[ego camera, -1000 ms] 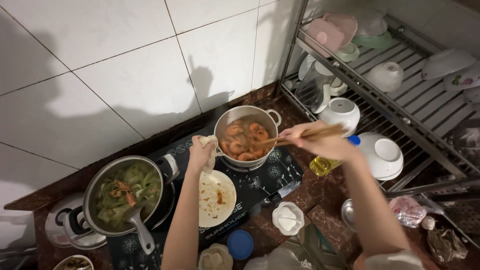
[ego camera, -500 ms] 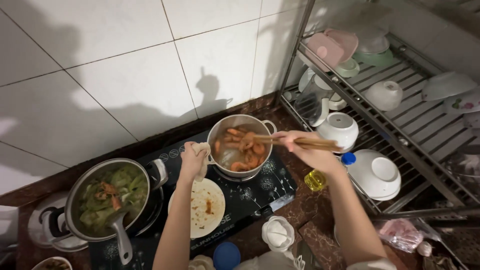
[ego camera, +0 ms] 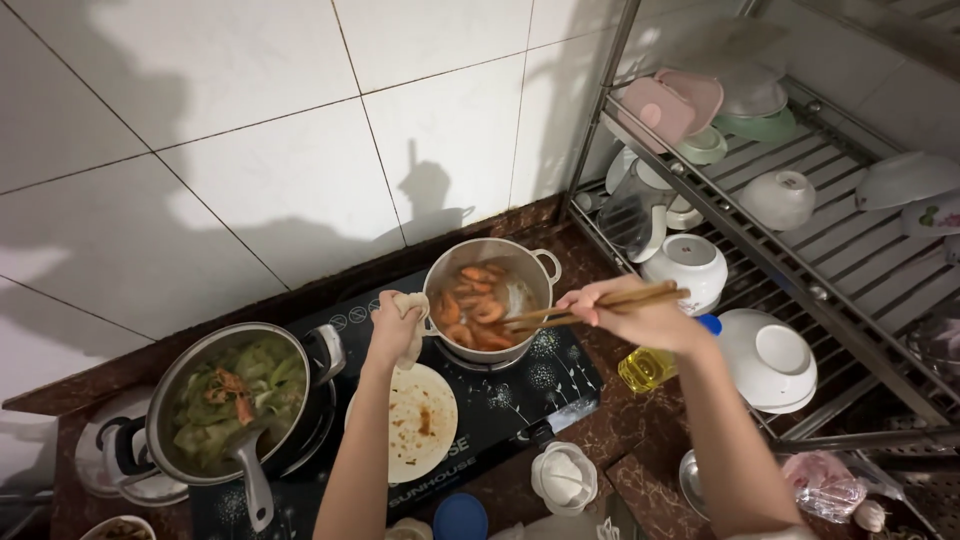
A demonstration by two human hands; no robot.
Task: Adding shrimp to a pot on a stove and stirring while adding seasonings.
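Observation:
A small steel pot (ego camera: 536,268) of orange shrimp (ego camera: 474,305) stands on a black cooktop (ego camera: 545,385). My left hand (ego camera: 393,328) grips the pot's left handle through a white cloth. My right hand (ego camera: 632,312) holds wooden chopsticks (ego camera: 592,306) whose tips reach into the shrimp. Below my left hand lies a white plate (ego camera: 425,435) with brown sauce smears.
A larger pot of green vegetable soup (ego camera: 232,402) with a ladle sits at the left. A metal dish rack (ego camera: 800,230) with bowls and cups fills the right. An oil bottle (ego camera: 655,365), a white bowl stack (ego camera: 768,358) and a small white container (ego camera: 563,478) stand near the cooktop.
The view has shifted slightly; both hands stay at the shrimp pot, and the chopsticks have dipped lower into the shrimp.

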